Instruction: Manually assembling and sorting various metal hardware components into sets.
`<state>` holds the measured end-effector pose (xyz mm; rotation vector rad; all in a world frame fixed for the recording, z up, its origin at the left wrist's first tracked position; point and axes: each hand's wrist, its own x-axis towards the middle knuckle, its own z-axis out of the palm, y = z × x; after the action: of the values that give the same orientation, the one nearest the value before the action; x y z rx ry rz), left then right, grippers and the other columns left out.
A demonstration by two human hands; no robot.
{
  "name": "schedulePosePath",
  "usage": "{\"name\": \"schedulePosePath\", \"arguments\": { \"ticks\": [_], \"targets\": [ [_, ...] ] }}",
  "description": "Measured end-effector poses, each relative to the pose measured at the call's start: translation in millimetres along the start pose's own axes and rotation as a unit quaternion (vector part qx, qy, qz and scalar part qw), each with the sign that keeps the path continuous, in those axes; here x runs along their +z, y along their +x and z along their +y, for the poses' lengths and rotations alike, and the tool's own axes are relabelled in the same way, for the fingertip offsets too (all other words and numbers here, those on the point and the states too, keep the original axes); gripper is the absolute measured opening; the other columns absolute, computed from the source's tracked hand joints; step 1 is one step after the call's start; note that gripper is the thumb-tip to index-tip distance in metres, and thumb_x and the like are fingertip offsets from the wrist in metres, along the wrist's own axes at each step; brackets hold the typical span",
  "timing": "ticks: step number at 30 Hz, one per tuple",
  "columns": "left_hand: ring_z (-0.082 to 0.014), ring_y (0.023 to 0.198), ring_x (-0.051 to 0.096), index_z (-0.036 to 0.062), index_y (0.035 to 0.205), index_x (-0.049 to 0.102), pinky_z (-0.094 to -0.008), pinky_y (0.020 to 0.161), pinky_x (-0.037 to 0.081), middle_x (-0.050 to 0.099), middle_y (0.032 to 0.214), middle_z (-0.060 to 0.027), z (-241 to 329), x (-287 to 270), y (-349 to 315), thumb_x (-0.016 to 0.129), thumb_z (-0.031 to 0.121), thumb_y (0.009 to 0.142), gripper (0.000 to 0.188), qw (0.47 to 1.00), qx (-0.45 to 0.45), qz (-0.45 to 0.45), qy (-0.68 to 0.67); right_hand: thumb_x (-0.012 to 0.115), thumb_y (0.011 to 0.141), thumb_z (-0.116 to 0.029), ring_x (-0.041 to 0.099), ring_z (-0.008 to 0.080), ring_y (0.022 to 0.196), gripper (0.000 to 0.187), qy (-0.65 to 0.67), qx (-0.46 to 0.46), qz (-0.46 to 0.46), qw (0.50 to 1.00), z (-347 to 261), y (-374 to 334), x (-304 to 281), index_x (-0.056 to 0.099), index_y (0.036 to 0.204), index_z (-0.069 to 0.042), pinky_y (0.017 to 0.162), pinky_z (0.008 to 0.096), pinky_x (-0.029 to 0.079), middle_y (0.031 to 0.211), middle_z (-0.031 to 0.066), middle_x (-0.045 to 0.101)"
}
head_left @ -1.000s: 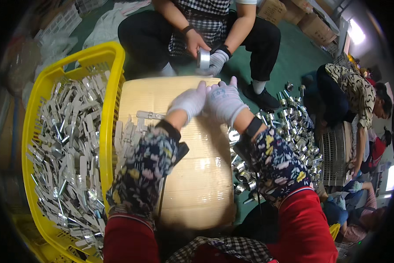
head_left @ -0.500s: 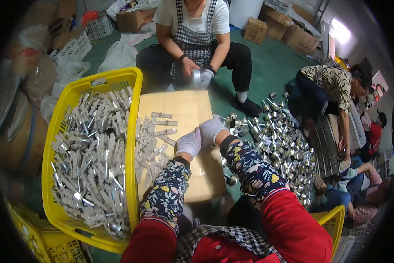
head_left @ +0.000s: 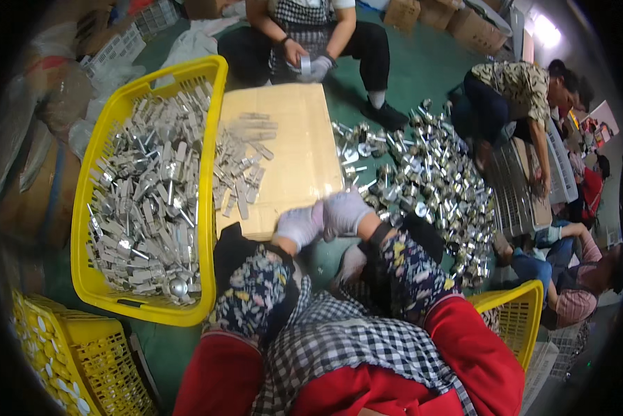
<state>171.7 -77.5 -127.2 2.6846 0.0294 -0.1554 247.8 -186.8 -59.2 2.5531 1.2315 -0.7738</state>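
Observation:
My left hand [head_left: 300, 227] and my right hand [head_left: 346, 211], both in pale knit gloves, meet at the near edge of a cardboard-topped surface [head_left: 297, 159]. Their fingers are curled and close together; whatever lies between them is hidden. Along the left side of the cardboard lie several loose, narrow, grey-wrapped metal parts [head_left: 239, 166]. Left of it stands a yellow basket [head_left: 218, 104] heaped with similar parts [head_left: 148, 194]. To the right, a heap of shiny metal fittings with round heads and stems [head_left: 429, 187] covers the floor.
Across the cardboard sits a person [head_left: 308, 41] holding a small silvery piece. Another person [head_left: 513, 90] bends over grey crates [head_left: 516, 187] at the right; someone sits below them [head_left: 568, 277]. Yellow baskets stand at lower left [head_left: 114, 360] and lower right [head_left: 519, 319]. Cartons [head_left: 474, 31] line the back.
My hands have drawn back toward my body, from over the cardboard to its near edge, still together. The view has tilted down, so the cardboard and basket sit higher in the picture.

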Motion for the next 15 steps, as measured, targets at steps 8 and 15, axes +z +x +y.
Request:
{"name": "schedulePosePath", "arguments": {
  "ticks": [8, 15],
  "targets": [
    [-0.0368, 0.091, 0.058, 0.0009, 0.097, 0.056, -0.0435, 0.080, 0.043, 0.062, 0.094, -0.0226, -37, -6, 67, 0.025, 0.040, 0.088, 0.050, 0.902, -0.229, -0.242, -0.275, 0.054, 0.074, -0.021, 0.051, 0.0298, 0.106, 0.035, -0.115, 0.016, 0.288, 0.951, 2, 19, 35, 0.054, 0.104, -0.004, 0.098, 0.0600, 0.022, 0.096, 0.0123, 0.059],
    [-0.0381, 0.089, 0.058, 0.0056, 0.099, 0.053, -0.0466, 0.080, 0.043, 0.061, 0.094, -0.0206, -34, 6, 68, 0.025, 0.033, 0.091, 0.040, 0.998, -0.058, 0.024, -0.012, 0.075, 0.048, -0.040, 0.059, 0.0270, 0.101, 0.056, 0.046, 0.016, -0.147, 0.988, 39, 70, -52, 0.067, 0.092, -0.007, 0.085, 0.0444, 0.043, 0.104, 0.0130, 0.063]
  ]
}}
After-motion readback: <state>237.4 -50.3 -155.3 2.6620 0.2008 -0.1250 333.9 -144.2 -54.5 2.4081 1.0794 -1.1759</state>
